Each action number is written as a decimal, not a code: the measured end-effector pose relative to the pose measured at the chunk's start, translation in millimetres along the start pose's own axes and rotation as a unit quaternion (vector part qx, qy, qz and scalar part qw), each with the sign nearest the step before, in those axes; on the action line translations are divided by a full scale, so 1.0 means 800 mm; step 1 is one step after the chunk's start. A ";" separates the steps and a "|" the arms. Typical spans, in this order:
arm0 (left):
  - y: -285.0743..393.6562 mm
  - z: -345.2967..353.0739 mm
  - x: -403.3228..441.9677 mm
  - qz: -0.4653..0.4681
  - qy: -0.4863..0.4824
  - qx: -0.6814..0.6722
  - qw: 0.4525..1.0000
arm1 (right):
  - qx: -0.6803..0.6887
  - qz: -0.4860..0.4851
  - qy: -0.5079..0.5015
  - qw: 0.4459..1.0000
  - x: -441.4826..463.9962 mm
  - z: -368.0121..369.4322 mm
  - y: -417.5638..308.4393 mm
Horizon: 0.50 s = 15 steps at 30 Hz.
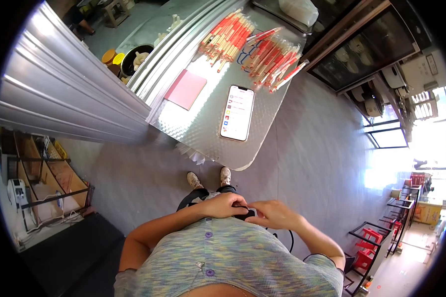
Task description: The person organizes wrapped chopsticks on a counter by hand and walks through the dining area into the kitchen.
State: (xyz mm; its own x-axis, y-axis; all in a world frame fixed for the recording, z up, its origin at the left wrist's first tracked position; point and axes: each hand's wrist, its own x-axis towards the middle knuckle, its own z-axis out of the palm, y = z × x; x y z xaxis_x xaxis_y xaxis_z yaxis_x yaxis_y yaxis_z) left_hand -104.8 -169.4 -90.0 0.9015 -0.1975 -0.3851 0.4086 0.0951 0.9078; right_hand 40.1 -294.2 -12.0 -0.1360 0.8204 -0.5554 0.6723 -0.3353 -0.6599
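My left hand [223, 204] and my right hand [275, 214] meet at my waist, fingers bent around a small black object [245, 214] that both touch. Beyond them stands a metal-topped table [193, 129]. A phone [237, 113] with a lit screen lies on it. To the phone's left is a pink square pad [186, 89]. Two piles of wrapped chopsticks in red and white sleeves, one at the left [227, 39] and one at the right [275, 58], lie farther back on the tabletop.
A ribbed metal shutter [69, 84] stands at the left. Shelves [59, 173] are at the lower left. A glass-front cabinet [364, 47] is at the upper right, with red stools [366, 247] at the lower right. My shoes [225, 175] show below the table edge.
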 end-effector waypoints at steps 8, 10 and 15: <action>-0.045 0.043 0.031 0.001 -0.080 -0.056 0.995 | 0.043 0.148 0.173 0.973 -0.045 0.112 -0.005; -0.042 0.057 0.043 0.016 -0.119 0.013 0.993 | 0.055 0.170 0.242 0.954 -0.063 0.142 -0.003; -0.010 0.130 0.090 -0.126 -0.254 -0.020 0.959 | 0.158 0.280 0.386 0.865 -0.143 0.206 0.017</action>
State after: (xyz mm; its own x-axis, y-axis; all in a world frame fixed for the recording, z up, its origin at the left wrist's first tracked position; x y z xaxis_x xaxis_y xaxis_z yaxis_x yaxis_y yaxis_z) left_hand -57.8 -285.8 -107.5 0.5915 -0.6682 -0.4512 0.6181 0.0165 0.7860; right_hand -55.2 -469.2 -41.2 0.7545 0.5130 -0.4093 0.2277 -0.7896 -0.5698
